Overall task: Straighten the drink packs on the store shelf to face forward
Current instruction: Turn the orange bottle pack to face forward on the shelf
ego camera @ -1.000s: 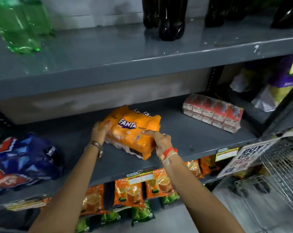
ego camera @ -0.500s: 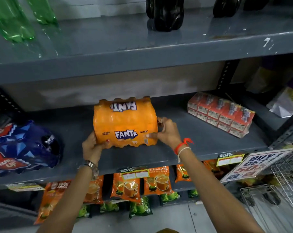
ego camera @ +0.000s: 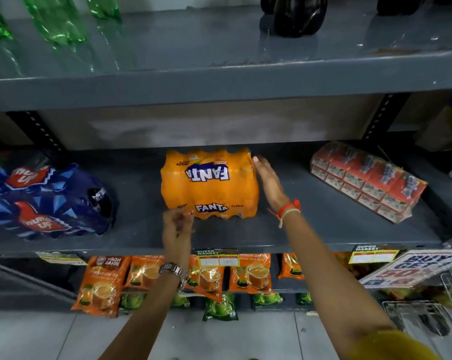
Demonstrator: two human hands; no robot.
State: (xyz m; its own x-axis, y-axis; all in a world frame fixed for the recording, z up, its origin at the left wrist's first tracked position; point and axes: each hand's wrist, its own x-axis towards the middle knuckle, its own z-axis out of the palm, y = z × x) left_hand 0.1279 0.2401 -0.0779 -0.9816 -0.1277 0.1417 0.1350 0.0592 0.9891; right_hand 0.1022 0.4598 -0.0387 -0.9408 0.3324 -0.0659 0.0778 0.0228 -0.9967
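An orange Fanta pack [ego camera: 209, 184] stands square on the grey middle shelf [ego camera: 245, 235], its logo facing front. My right hand [ego camera: 270, 181] lies flat against the pack's right side, fingers straight. Just off the pack's lower left corner, my left hand [ego camera: 176, 226] hovers with fingers loosely curled, and I cannot tell if it touches. A blue Thums Up pack [ego camera: 45, 201] lies skewed at the left. A red carton pack [ego camera: 367, 180] sits angled at the right.
Green bottles [ego camera: 58, 22] and dark cola bottles [ego camera: 293, 14] stand on the upper shelf. Orange tea pouches [ego camera: 249, 274] hang below the shelf edge beside price tags [ego camera: 218, 258]. A promo sign [ego camera: 411, 268] and a wire basket [ego camera: 450, 307] sit lower right.
The Fanta pack was turned from tilted to square and pushed back on the shelf. My left hand has let go of it; my right hand opened flat against its side.
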